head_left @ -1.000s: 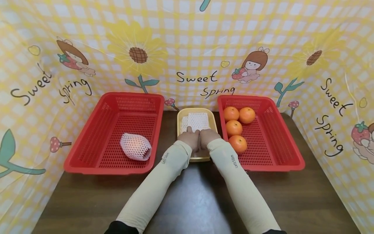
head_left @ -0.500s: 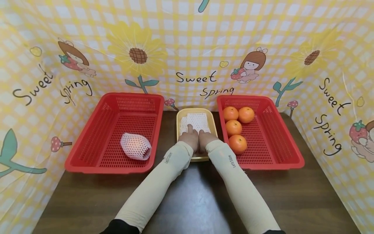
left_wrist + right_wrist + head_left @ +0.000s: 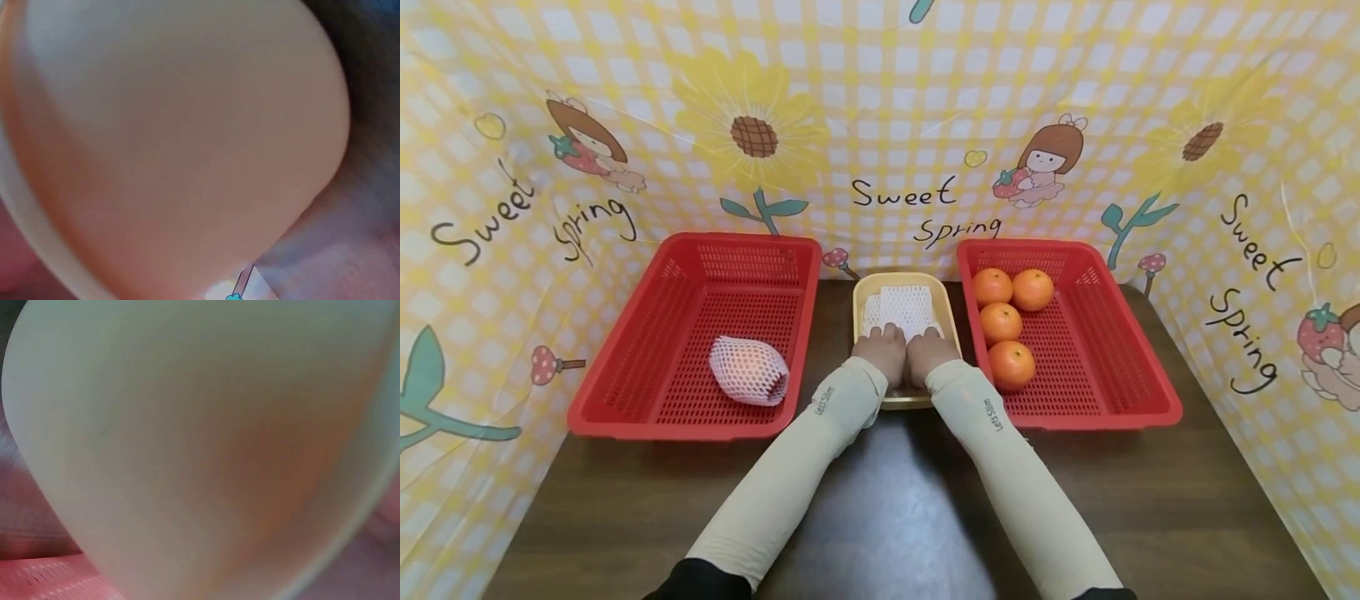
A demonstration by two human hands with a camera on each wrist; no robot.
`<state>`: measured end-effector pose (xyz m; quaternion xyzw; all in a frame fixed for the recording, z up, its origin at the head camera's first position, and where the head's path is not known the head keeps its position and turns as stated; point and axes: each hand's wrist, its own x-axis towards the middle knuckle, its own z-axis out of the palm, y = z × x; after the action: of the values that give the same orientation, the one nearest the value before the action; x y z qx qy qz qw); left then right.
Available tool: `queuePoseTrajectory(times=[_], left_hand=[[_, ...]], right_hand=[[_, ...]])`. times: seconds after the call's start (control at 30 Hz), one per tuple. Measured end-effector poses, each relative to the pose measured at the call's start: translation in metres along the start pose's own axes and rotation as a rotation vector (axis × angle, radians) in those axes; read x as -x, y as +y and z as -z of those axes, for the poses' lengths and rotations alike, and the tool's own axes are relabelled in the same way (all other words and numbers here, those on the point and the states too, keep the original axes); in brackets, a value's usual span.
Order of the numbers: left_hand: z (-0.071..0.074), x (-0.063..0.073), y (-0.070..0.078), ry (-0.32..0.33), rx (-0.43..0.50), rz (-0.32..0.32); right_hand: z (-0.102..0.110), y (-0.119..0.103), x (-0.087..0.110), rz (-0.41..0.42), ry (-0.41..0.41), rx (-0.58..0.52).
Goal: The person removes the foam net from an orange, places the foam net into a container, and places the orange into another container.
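Note:
Side by side, my left hand (image 3: pixel 883 352) and my right hand (image 3: pixel 928 353) are low over the near half of a small yellow tray (image 3: pixel 859 292). Flat white foam fruit nets (image 3: pixel 908 307) lie in the tray just beyond the fingers. The backs of both hands face the head camera, with the fingers bent downward. The fingertips are hidden, so whether they pinch a net does not show. In the left wrist view a beige sleeve (image 3: pixel 187 125) fills most of the frame; the right wrist view is likewise covered by a sleeve (image 3: pixel 156 437).
Left of the tray stands a red basket (image 3: pixel 692 429) holding one netted fruit (image 3: pixel 748 370). To the right, another red basket (image 3: pixel 1097 418) holds several oranges (image 3: pixel 1012 365) along its left side. A patterned cloth (image 3: pixel 895 108) hangs behind the brown table (image 3: pixel 880 517).
The left hand's raised finger has come down beside the others. Both hands stay over the near part of the tray. Baskets, oranges and the netted fruit have not moved.

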<state>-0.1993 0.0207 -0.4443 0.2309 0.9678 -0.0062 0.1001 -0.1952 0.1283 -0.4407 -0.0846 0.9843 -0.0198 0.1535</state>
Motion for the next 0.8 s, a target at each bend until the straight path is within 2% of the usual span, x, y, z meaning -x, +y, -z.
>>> queuePoseTrajectory(times=[0.13, 0.27, 0.43, 0.67, 0.8], left_hand=[[0.005, 0.004, 0.004, -0.064, -0.006, 0.035], [0.008, 0.006, 0.009, -0.096, -0.02, 0.072], [0.008, 0.005, 0.011, -0.108, -0.053, 0.088], [0.011, 0.002, 0.012, -0.093, -0.135, 0.077], [0.018, 0.005, 0.01, -0.093, -0.12, 0.061]], right_hand=[[0.001, 0.002, -0.005, 0.027, -0.032, 0.005], [-0.003, 0.006, -0.016, 0.036, -0.078, -0.012], [-0.007, 0.008, -0.021, 0.021, -0.083, -0.036], [0.008, 0.005, -0.006, 0.071, -0.018, -0.032], [0.024, 0.001, 0.01, 0.067, 0.031, -0.067]])
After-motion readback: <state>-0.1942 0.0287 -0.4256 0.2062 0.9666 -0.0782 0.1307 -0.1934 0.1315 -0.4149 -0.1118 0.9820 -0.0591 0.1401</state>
